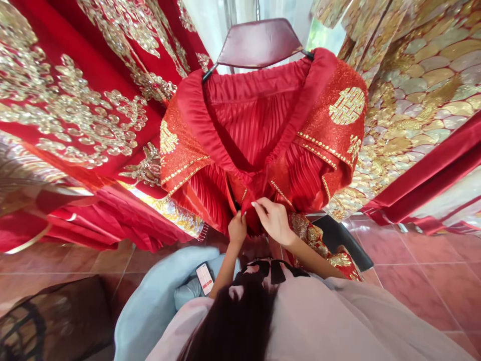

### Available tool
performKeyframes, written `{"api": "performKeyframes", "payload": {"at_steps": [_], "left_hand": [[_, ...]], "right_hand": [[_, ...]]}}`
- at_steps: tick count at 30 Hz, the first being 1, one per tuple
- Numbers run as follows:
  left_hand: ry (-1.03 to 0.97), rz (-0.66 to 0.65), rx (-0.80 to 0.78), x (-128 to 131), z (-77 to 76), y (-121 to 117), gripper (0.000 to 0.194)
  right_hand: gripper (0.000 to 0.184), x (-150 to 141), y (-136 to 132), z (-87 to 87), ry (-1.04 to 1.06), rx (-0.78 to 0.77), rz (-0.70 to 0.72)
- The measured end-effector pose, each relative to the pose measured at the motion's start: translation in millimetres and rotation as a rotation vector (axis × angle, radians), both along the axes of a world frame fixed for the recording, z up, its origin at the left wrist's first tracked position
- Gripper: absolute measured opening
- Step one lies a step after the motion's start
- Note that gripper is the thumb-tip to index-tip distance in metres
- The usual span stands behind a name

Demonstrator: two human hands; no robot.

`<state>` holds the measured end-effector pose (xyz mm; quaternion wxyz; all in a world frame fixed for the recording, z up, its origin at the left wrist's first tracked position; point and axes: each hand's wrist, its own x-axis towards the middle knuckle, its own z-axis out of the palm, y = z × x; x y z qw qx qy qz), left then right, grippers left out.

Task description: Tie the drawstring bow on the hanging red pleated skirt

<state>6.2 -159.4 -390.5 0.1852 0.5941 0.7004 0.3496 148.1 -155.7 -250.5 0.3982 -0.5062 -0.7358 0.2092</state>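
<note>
A red jacket (pixel 259 125) with gold embroidery hangs on a dark red hanger (pixel 259 42) in front of me, its pleated red lining showing. My left hand (pixel 237 228) pinches the red front edge near the bottom of the opening. My right hand (pixel 274 218) is closed on the same red edge just to the right, fingertips touching the left hand's grip. A strip of gold bead trim (pixel 281 193) runs beside my right hand.
Red and gold embroidered garments (pixel 75 110) hang at the left, gold scale-patterned cloth (pixel 421 85) at the right. A phone (pixel 205 278) lies on light blue fabric (pixel 150 306) below. A dark chair (pixel 56 321) stands at bottom left. Red floor tiles (pixel 421 281) show at the right.
</note>
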Motion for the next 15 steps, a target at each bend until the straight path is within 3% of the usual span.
{"api": "performKeyframes", "payload": {"at_steps": [4, 7, 9, 11, 13, 15], "left_hand": [[-0.081, -0.026, 0.205, 0, 40.9, 1, 0.035], [-0.198, -0.147, 0.435, 12, 84.7, 2, 0.044], [-0.343, -0.257, 0.459, 21, 111.3, 6, 0.045], [-0.506, -0.33, 0.386, 26, 129.9, 12, 0.048], [-0.637, -0.368, 0.328, 26, 139.0, 17, 0.052], [-0.718, -0.363, 0.328, 22, 140.6, 20, 0.05]], "right_hand": [[0.041, -5, -5, -25.3, -0.054, -0.028, 0.018], [0.035, -12, -4, -27.1, -0.082, -0.025, 0.043], [0.03, -10, -3, -19.2, -0.12, -0.044, 0.074], [0.027, -1, -1, -5.1, -0.132, -0.101, 0.157], [0.029, 13, 6, 12.6, -0.067, -0.154, 0.246], [0.032, 28, 18, 29.6, 0.057, -0.087, 0.128]]}}
